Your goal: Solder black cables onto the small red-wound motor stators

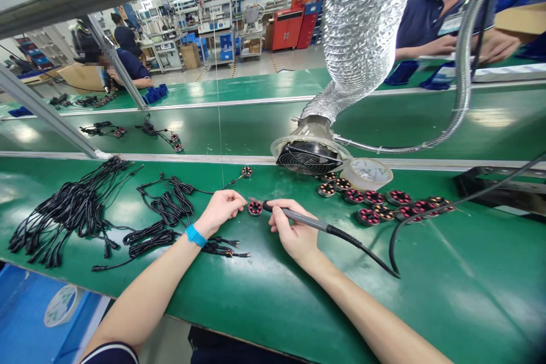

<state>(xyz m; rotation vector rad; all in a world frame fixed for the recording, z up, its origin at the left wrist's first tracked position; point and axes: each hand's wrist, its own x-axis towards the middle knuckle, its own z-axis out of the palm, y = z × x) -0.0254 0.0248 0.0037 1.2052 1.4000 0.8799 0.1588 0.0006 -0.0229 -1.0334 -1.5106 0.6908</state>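
Observation:
My right hand [294, 227] is closed round a soldering iron [307, 220], its tip aimed left at a small round red-and-black coil part [255, 208] on the green bench [298, 296]. My left hand [222, 208] is pinched just left of that part, holding a thin wire against it. A blue band [195, 235] sits on my left wrist. The iron's black cord [367, 253] trails right across the bench.
Black cable bundles [72, 210] lie at left, more cables [170, 205] near my left hand. Several round coil parts [384, 207] and a tape roll [365, 173] sit right of a fume-extractor fan [307, 156] with a silver duct [362, 28]. Other people work across the conveyor.

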